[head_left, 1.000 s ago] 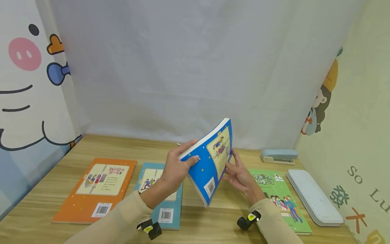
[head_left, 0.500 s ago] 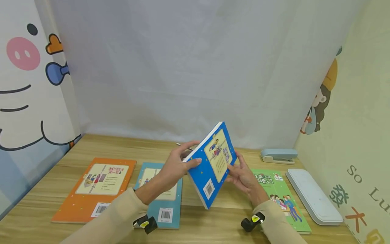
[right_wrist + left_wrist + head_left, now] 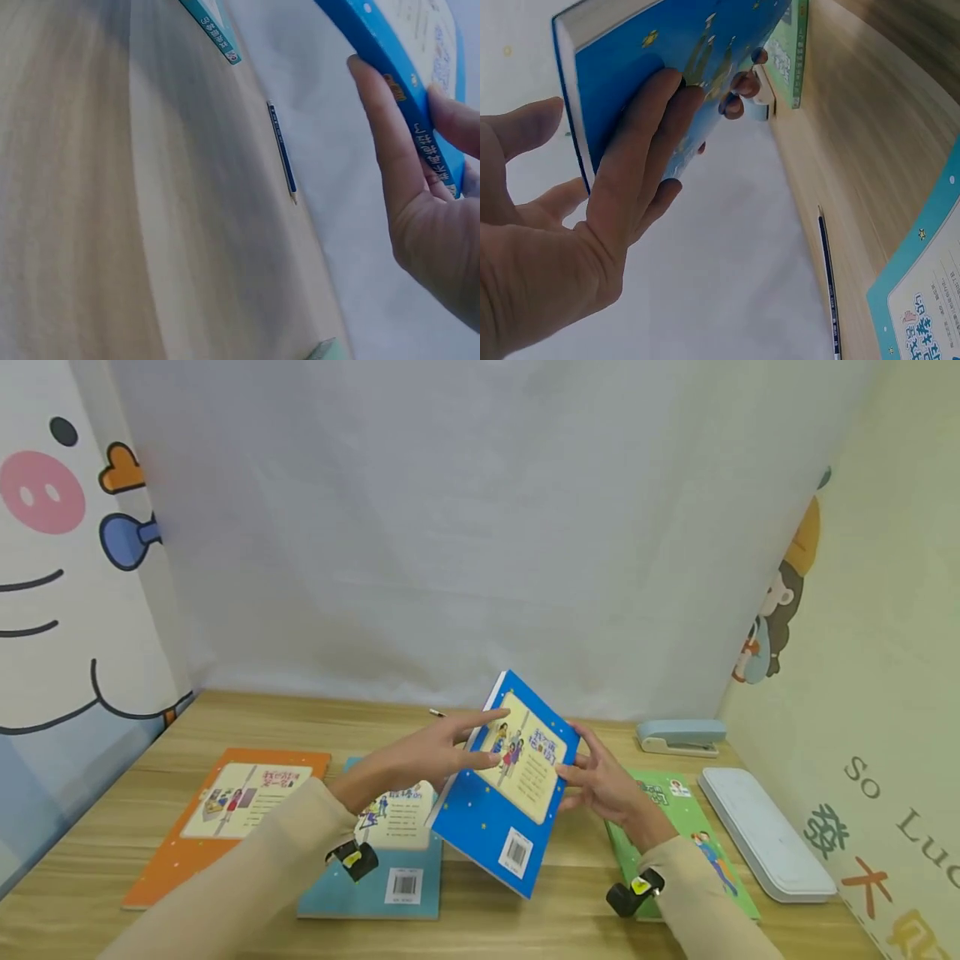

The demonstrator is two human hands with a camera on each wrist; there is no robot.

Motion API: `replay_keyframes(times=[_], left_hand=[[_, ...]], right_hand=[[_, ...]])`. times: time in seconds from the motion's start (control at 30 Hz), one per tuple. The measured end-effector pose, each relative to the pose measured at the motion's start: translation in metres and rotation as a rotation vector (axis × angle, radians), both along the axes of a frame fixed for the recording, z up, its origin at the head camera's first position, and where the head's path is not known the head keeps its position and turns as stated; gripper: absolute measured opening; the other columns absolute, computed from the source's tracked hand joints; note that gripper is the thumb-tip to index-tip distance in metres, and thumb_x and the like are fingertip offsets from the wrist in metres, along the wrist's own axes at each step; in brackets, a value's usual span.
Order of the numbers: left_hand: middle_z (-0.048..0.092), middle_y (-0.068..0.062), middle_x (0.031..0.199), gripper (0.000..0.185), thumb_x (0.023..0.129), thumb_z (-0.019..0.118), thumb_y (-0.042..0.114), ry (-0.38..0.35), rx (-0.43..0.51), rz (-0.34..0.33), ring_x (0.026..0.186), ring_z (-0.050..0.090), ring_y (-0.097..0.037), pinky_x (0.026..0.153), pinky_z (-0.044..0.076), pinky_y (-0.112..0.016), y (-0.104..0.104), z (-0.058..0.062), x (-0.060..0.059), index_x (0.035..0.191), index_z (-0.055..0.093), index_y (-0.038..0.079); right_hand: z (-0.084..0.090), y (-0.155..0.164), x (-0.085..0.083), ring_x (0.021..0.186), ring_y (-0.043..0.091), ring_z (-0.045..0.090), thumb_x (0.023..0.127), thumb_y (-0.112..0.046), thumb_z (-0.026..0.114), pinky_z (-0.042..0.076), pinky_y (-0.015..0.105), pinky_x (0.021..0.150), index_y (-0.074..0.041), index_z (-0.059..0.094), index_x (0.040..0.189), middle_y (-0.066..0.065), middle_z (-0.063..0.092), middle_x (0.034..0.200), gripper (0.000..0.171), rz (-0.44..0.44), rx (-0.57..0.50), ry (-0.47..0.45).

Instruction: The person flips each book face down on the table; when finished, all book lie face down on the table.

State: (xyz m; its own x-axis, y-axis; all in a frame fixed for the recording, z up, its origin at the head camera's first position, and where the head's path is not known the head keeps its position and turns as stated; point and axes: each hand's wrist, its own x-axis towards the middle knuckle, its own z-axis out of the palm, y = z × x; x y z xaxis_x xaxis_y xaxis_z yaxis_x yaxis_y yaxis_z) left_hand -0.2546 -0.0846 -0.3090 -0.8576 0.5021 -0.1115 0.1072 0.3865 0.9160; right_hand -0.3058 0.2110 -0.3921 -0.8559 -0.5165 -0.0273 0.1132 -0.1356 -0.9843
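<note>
A blue book point(image 3: 517, 777) is held up tilted above the table, its barcoded back cover facing the head camera. My right hand point(image 3: 607, 781) grips its right side along the spine, thumb on the near cover and fingers behind. My left hand point(image 3: 431, 752) is at the opposite edge with fingers straight. Its thumb and index finger stand spread on the near side, while the other fingers point(image 3: 649, 127) lie against the far cover. Below the left arm lie a teal book point(image 3: 360, 885) and an orange book point(image 3: 172, 852). A green book point(image 3: 667, 793) lies partly hidden under the right forearm.
A pale pencil case point(image 3: 765, 835) and a light blue stapler point(image 3: 681, 737) lie at the right of the wooden table point(image 3: 262, 718). A dark blue pencil point(image 3: 282, 150) lies near the back edge. A grey curtain point(image 3: 487, 543) hangs behind.
The blue book has turned to show more of its back cover and come lower. My left thumb and index finger have lifted from pinching its edge and spread out; the right hand keeps its grip.
</note>
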Motion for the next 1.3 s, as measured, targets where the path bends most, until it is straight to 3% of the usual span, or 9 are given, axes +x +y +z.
replay_keyframes(times=[0.13,0.23,0.47,0.67,0.9,1.1,1.2,1.3], left_hand=[[0.046,-0.017,0.148,0.064,0.097,0.065,0.023,-0.046,-0.08,0.025,0.091,0.072,-0.028,0.066,0.063,-0.04,0.002,0.0,-0.002,0.155,0.037,0.032],[0.049,-0.018,0.145,0.063,0.096,0.066,0.013,-0.041,-0.091,0.056,0.083,0.073,-0.026,0.063,0.063,-0.039,0.003,-0.004,-0.003,0.153,0.042,0.029],[0.044,-0.017,0.152,0.067,0.092,0.068,0.003,-0.006,-0.087,0.113,0.082,0.071,-0.027,0.062,0.063,-0.037,0.006,-0.014,-0.002,0.151,0.046,0.027],[0.044,-0.02,0.152,0.066,0.092,0.067,0.0,-0.017,-0.013,0.118,0.082,0.072,-0.027,0.061,0.062,-0.039,0.007,-0.022,-0.005,0.151,0.047,0.024],[0.043,-0.022,0.153,0.065,0.093,0.066,0.0,-0.003,0.066,0.134,0.087,0.071,-0.028,0.066,0.063,-0.041,0.007,-0.028,-0.008,0.151,0.045,0.019],[0.042,-0.022,0.154,0.065,0.093,0.065,-0.001,-0.031,0.153,0.172,0.096,0.071,-0.03,0.068,0.063,-0.043,0.008,-0.034,-0.01,0.152,0.045,0.018],[0.042,-0.022,0.154,0.066,0.094,0.065,-0.001,-0.051,0.192,0.181,0.099,0.071,-0.031,0.07,0.063,-0.043,0.009,-0.037,-0.011,0.152,0.043,0.018],[0.042,-0.023,0.154,0.066,0.094,0.065,-0.001,-0.058,0.214,0.196,0.099,0.071,-0.031,0.072,0.063,-0.043,0.012,-0.039,-0.011,0.153,0.042,0.018]], right_hand=[[0.005,-0.001,-0.001,0.087,0.024,0.074,0.098,0.004,0.054,0.063,0.039,0.063,-0.025,0.026,0.149,0.006,0.07,0.11,0.065,-0.005,0.071,0.002],[0.006,-0.001,-0.001,0.087,0.025,0.074,0.098,0.004,0.055,0.063,0.04,0.063,-0.025,0.025,0.151,0.005,0.07,0.11,0.067,-0.014,0.105,-0.002],[0.007,0.002,-0.003,0.087,0.025,0.074,0.098,0.002,0.057,0.063,0.039,0.062,-0.025,0.026,0.152,0.005,0.069,0.111,0.068,-0.02,0.147,0.006],[0.013,0.004,-0.002,0.087,0.024,0.073,0.099,-0.001,0.057,0.063,0.04,0.065,-0.023,0.018,0.157,0.004,0.069,0.112,0.073,-0.022,0.192,0.026],[0.02,0.011,-0.001,0.089,0.022,0.072,0.098,-0.001,0.058,0.062,0.037,0.07,-0.03,0.008,0.161,0.006,0.068,0.108,0.085,-0.06,0.222,0.052],[0.023,0.016,0.002,0.091,0.019,0.071,0.099,-0.006,0.059,0.061,0.038,0.083,-0.013,0.027,0.153,0.002,0.068,0.104,0.063,-0.096,0.255,0.089],[0.024,0.018,0.004,0.093,0.02,0.07,0.099,-0.009,0.061,0.061,0.039,0.082,-0.012,0.033,0.148,0.002,0.066,0.109,0.056,-0.095,0.268,0.101],[0.025,0.019,0.006,0.097,0.022,0.068,0.097,-0.007,0.063,0.061,0.042,0.08,-0.014,0.031,0.151,0.006,0.06,0.117,0.062,-0.063,0.278,0.114]])
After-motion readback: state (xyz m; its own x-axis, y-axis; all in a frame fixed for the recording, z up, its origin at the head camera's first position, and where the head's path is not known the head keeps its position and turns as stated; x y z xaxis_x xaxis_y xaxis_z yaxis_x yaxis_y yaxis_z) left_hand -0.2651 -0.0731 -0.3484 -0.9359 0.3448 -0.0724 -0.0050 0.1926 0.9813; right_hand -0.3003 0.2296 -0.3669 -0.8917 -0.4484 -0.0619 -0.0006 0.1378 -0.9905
